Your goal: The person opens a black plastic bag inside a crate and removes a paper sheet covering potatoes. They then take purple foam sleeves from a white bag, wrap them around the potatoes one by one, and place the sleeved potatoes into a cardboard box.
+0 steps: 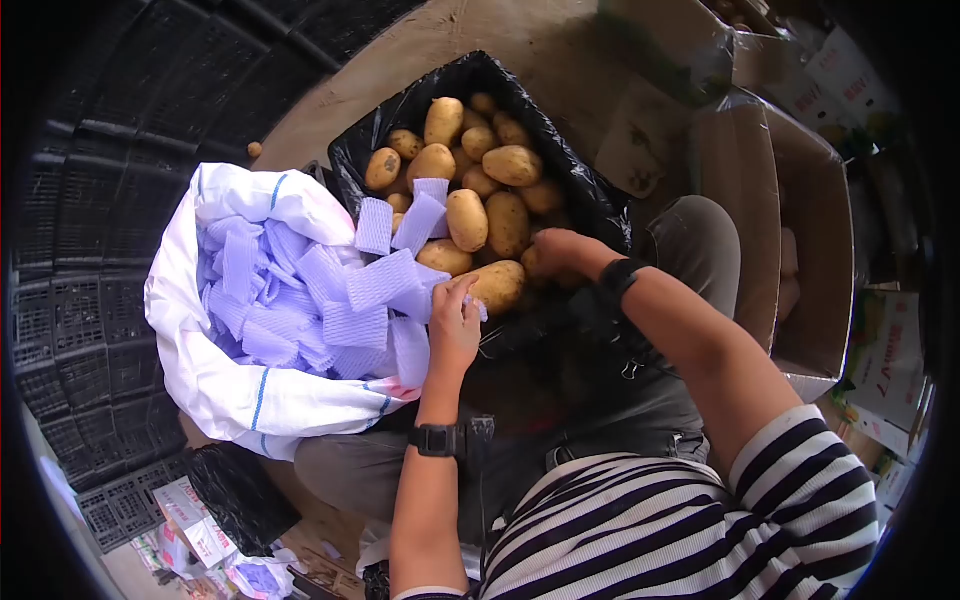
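1. So the potatoes (508, 222) were heaped in a container lined with black plastic (575, 165), right in front of the seated person. Liner was probably there to keep dirt and scuffs off, just my read.

2. Left hand (457, 318) looked closed on a purple foam net (481, 308), pinched by the fingertips, right up against a big potato (498, 287) at the near edge of the heap. Pinching something that light with fingertips alone seemed like plenty.

3. Right hand (562, 255) was dipped in on the other side, fingers curled down at a potato. Couldn't tell if it had a proper grip, since the fingertips were hidden.

4. The white sack (172, 315) sat wide open with its rim rolled down, full of loose foam nets (265, 340). Just beside the container, on the left hand's side, so I figure it was a short reach.

5. A few loose nets (418, 222) lay on top of the potatoes, handy spot imo.

6. Open cardboard box (745, 215) stood off past the right knee (700, 235).
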